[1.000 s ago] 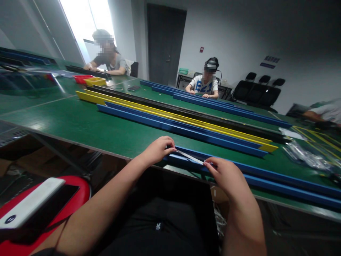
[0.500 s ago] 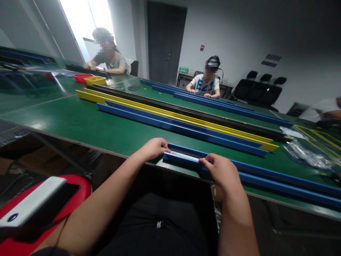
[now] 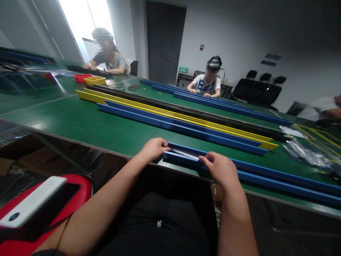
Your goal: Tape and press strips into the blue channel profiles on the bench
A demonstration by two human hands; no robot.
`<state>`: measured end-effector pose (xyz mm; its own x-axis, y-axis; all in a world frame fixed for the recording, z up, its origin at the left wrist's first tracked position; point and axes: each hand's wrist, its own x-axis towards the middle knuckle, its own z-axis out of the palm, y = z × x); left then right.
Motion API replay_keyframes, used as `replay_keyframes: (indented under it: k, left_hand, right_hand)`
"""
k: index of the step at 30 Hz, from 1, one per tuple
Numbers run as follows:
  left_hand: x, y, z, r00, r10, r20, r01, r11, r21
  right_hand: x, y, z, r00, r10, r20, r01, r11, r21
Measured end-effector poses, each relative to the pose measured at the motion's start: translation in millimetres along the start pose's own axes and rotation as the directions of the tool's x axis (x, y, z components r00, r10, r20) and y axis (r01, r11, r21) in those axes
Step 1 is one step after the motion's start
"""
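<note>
Directly in front of me, a long blue channel profile (image 3: pixel 277 184) lies along the near table edge and runs off to the right. A thin white strip (image 3: pixel 185 154) sits at the channel's left end, between its side walls. My left hand (image 3: pixel 154 147) pinches the strip's left end, just at the channel's end. At the strip's other end, my right hand (image 3: pixel 220 167) is closed in a pinch, with its wrist over the channel's near wall. The strip stretches between both sets of fingertips; how far it touches the channel floor I cannot tell.
Beyond lie another blue profile (image 3: pixel 181 128), a yellow profile (image 3: pixel 176 115) and black profiles (image 3: pixel 207 115). Red (image 3: pixel 81 78) and yellow bins (image 3: pixel 95 80) stand at the far left. Clear plastic bags (image 3: pixel 306 153) lie right. A red stool (image 3: pixel 77 192) is at my left. Several people sit around.
My right hand has moved very slightly left and up. The white strip's visible part has shifted a little away from the channel's near wall. My left hand stays in place.
</note>
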<state>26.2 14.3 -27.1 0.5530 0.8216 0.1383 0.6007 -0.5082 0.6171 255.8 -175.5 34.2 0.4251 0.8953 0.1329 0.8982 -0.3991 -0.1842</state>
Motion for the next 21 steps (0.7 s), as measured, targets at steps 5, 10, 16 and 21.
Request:
replay_keyframes:
  k: [5, 10, 16, 21]
  left_hand:
    - [-3.2, 6.5, 1.7, 0.999, -0.013, -0.031, 0.014, 0.999, 0.042]
    - [-4.9, 10.0, 2.4, 0.998, -0.021, -0.065, 0.026, 0.997, 0.078]
    - [-5.7, 11.0, 2.3, 0.997, -0.021, -0.071, 0.027, 0.995, 0.091]
    - [-5.7, 10.8, 4.0, 0.996, -0.029, -0.086, 0.037, 0.995, 0.097]
  right_hand:
    - [1.0, -1.2, 0.6, 1.0, 0.008, -0.004, -0.008, 1.0, -0.006]
    - [1.2, -1.3, 0.7, 1.0, 0.003, -0.01, -0.003, 1.0, -0.005]
    - [0.7, -2.9, 1.6, 1.0, -0.001, -0.018, 0.001, 1.0, -0.015]
    - [0.2, -5.3, 0.7, 1.0, -0.008, -0.021, 0.007, 0.999, -0.034]
